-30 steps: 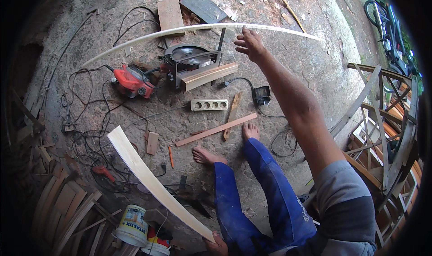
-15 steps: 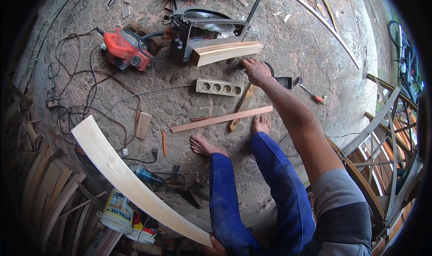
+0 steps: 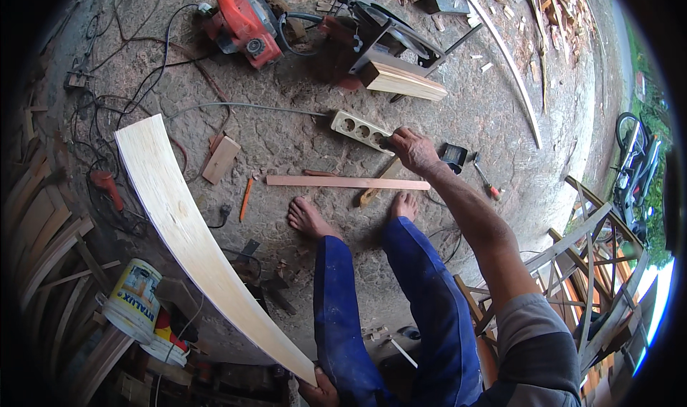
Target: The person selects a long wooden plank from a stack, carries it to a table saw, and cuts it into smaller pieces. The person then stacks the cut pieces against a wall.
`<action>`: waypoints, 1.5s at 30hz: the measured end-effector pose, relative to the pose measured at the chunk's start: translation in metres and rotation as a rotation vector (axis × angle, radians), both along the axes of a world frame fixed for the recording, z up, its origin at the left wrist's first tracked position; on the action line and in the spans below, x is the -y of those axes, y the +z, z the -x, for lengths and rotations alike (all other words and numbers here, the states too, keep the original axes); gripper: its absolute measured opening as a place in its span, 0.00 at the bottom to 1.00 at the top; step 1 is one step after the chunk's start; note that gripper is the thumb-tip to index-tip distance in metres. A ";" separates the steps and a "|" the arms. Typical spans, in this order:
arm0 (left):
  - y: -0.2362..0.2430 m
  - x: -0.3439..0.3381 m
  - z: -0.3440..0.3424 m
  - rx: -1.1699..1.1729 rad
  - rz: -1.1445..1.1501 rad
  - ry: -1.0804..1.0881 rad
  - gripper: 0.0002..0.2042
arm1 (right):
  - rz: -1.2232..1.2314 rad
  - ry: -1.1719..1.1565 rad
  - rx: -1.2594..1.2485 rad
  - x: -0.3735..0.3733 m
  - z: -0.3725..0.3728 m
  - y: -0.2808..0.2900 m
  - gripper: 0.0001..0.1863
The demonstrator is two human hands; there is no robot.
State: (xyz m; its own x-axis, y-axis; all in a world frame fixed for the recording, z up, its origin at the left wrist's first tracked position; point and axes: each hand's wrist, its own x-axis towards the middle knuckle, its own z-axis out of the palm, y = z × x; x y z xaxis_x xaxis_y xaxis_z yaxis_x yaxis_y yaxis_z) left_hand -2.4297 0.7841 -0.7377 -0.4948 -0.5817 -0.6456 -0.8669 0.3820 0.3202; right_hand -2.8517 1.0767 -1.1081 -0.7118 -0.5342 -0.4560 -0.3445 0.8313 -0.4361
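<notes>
At the lower edge my left hand (image 3: 319, 389) is closed around the near end of a long, pale, curved wooden board (image 3: 189, 231), which slants up to the left. My right hand (image 3: 413, 149) reaches forward, its fingers curled over the right end of a cream-coloured power strip (image 3: 363, 131). What these fingers hold, if anything, is hidden beneath them. A grey cable leaves the strip's left end. Between my feet and the strip lies a thin reddish wooden strip (image 3: 343, 183), crossing a shorter brown stick (image 3: 381, 180).
Beyond stand a red power planer (image 3: 242, 29) and a circular saw (image 3: 393, 31) beside a wooden block (image 3: 404, 82). An orange pencil (image 3: 246, 199), a small wood block (image 3: 221, 160) and a screwdriver (image 3: 488, 178) lie around. Paint buckets (image 3: 134, 299) stand left, wooden frames (image 3: 594, 285) right.
My right hand has come back from near the saw to the right end of the power strip. My left hand still holds the board. The whole view has shifted and turned.
</notes>
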 end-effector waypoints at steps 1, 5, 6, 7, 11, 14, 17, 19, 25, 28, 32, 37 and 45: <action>0.000 0.001 -0.001 0.024 0.012 0.008 0.16 | -0.027 0.004 -0.010 0.006 -0.004 -0.003 0.11; -0.002 0.011 -0.011 0.026 0.066 -0.061 0.15 | -0.110 0.001 -0.079 0.031 -0.013 -0.016 0.12; -0.003 0.014 -0.015 0.002 0.081 -0.101 0.15 | -0.114 0.024 -0.112 0.037 -0.015 -0.018 0.12; -0.005 0.018 -0.019 -0.014 0.086 -0.121 0.15 | -0.132 0.040 -0.133 0.042 -0.016 -0.020 0.11; -0.009 0.036 -0.039 0.335 -0.114 0.290 0.15 | -0.201 0.060 -0.106 0.057 -0.019 -0.019 0.15; -0.014 0.041 -0.057 0.330 -0.136 0.361 0.13 | -0.250 0.104 -0.091 0.065 -0.019 -0.016 0.15; -0.019 0.042 -0.076 0.046 0.002 0.124 0.11 | -0.243 0.120 -0.081 0.073 -0.017 -0.013 0.16; -0.024 0.044 -0.088 -0.036 0.025 0.095 0.11 | -0.255 0.123 -0.067 0.077 -0.017 -0.013 0.16; -0.036 0.050 -0.095 -0.156 -0.121 0.620 0.12 | -0.268 0.178 -0.121 0.082 -0.019 -0.016 0.16; -0.026 0.056 -0.079 -0.035 0.004 0.037 0.12 | -0.251 0.149 -0.077 0.082 -0.017 -0.020 0.15; -0.022 0.057 -0.055 0.016 0.010 0.088 0.12 | -0.257 0.127 -0.016 0.084 -0.013 -0.023 0.14; -0.022 0.057 -0.044 -0.029 -0.016 0.045 0.12 | -0.274 0.184 -0.056 0.088 -0.015 -0.023 0.12; -0.021 0.058 -0.053 0.034 -0.065 0.024 0.13 | -0.309 0.283 -0.079 0.091 -0.007 -0.026 0.13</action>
State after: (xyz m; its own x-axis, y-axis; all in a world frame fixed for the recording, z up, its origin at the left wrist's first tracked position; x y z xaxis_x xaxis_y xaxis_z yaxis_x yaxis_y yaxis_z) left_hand -2.3767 0.7265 -0.7585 -0.4580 -0.5493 -0.6989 -0.8865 0.3400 0.3137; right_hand -2.8443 0.9859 -1.1344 -0.5956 -0.5605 -0.5753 -0.6007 0.7864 -0.1443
